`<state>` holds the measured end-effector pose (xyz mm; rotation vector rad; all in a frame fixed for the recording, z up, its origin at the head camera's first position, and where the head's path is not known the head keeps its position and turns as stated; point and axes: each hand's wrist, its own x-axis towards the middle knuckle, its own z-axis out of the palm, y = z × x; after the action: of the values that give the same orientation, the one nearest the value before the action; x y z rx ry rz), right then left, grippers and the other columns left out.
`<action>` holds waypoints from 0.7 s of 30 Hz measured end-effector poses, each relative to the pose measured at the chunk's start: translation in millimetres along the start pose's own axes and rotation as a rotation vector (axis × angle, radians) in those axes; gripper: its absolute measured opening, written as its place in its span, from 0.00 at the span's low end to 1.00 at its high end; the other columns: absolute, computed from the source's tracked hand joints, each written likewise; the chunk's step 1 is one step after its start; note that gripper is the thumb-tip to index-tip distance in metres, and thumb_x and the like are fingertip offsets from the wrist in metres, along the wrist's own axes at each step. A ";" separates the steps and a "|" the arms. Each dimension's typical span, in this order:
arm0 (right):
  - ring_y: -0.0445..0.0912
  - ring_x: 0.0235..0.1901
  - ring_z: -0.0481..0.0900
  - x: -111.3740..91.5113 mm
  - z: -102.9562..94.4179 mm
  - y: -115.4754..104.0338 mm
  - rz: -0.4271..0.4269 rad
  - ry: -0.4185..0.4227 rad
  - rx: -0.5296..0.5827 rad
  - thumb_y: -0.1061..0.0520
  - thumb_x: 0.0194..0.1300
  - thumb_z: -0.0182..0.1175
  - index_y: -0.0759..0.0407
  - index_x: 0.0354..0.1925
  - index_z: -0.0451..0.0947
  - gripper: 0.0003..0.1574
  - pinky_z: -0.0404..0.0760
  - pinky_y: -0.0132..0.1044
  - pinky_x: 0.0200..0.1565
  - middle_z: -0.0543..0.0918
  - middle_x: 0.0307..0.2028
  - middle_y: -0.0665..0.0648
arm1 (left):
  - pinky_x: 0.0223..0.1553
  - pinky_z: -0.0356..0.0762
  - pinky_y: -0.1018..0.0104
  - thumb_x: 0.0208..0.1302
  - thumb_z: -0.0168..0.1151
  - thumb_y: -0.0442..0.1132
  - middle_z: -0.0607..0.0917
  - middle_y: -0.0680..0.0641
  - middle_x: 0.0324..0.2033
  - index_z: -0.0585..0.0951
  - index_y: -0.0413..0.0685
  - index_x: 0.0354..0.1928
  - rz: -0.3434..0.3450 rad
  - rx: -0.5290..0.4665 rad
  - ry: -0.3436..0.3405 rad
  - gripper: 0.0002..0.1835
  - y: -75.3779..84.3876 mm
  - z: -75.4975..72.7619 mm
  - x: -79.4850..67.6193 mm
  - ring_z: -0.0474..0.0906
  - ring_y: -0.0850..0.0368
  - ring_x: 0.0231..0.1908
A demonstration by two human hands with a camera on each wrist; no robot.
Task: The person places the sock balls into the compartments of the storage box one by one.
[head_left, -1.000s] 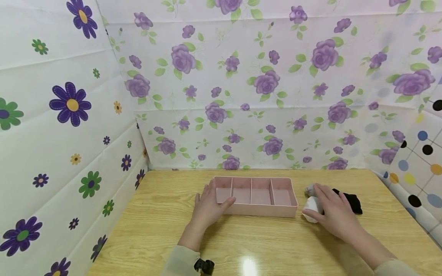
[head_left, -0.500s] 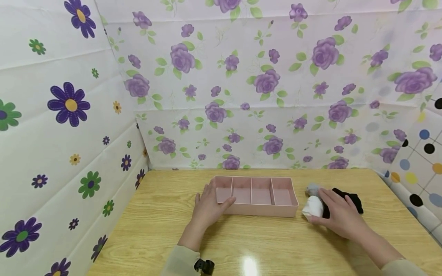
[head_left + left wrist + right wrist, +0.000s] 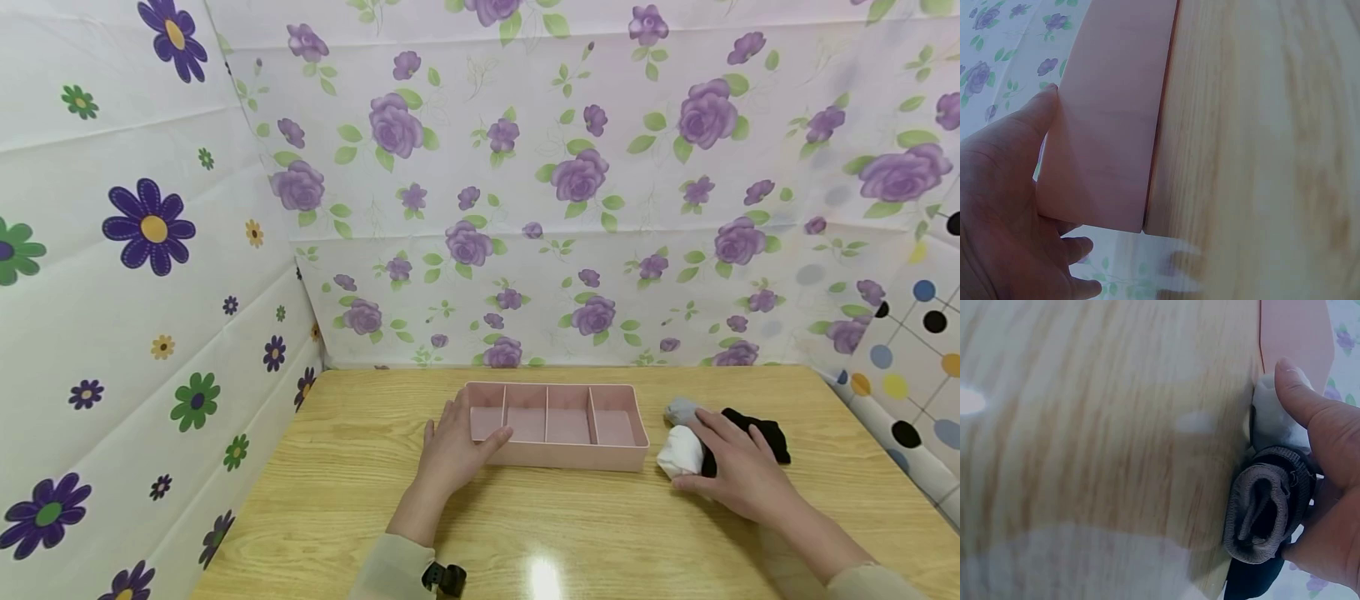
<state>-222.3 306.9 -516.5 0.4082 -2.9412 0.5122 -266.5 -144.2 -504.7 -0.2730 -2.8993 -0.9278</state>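
Note:
A pink four-compartment organizer box (image 3: 558, 457) sits on the wooden table. My left hand (image 3: 452, 447) rests at its left end, thumb over the front rim and fingers lying fairly straight along the end wall. Right of the box lie several rolled socks. My right hand (image 3: 741, 468) is over them, fingers spread and relaxed. Its thumb rests at the white sock (image 3: 681, 452). A dark grey rolled sock (image 3: 1257, 515) with a ribbed cuff lies under the palm. Beyond the fingers are a light grey sock (image 3: 680, 410) and a black sock (image 3: 772, 442), partly hidden by the hand.
The wooden table (image 3: 585, 525) ends at a flowered cloth backdrop (image 3: 525, 200) behind. A daisy-print cloth (image 3: 247, 367) hangs on the left and a dotted one (image 3: 907, 375) on the right. A dark wristband (image 3: 444, 578) is on the left wrist.
My right hand has shifted slightly right and back from the white and light grey socks, uncovering more of both. My left hand and the box have stayed put.

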 end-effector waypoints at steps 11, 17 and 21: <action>0.76 0.76 0.60 0.3 4.1 1.5 0.014 0.015 0.044 0.24 0.60 0.77 0.66 0.79 0.71 0.67 0.44 0.82 0.74 0.64 0.80 0.75 | 0.79 0.42 0.23 0.73 0.61 0.76 0.55 0.39 0.87 0.46 0.46 0.91 -0.006 0.003 0.000 0.62 0.1 0.5 -0.8 0.49 0.35 0.86; 0.76 0.76 0.61 1.6 4.6 -0.1 0.017 0.043 0.048 0.22 0.62 0.75 0.67 0.76 0.74 0.65 0.46 0.83 0.73 0.66 0.78 0.76 | 0.79 0.42 0.23 0.73 0.62 0.75 0.54 0.39 0.87 0.47 0.45 0.91 -0.010 -0.003 0.001 0.62 1.9 -1.2 -1.0 0.49 0.35 0.86; 0.76 0.76 0.61 2.6 2.9 -3.5 0.017 0.056 0.056 0.24 0.65 0.74 0.69 0.76 0.73 0.63 0.46 0.83 0.73 0.67 0.78 0.75 | 0.79 0.43 0.22 0.73 0.59 0.78 0.55 0.39 0.87 0.48 0.44 0.90 -0.009 -0.001 0.001 0.63 1.0 -1.3 -0.3 0.50 0.35 0.85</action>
<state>-224.1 302.1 -517.6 0.3692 -2.8849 0.5996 -266.0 -144.2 -503.1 -0.2591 -2.9015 -0.9298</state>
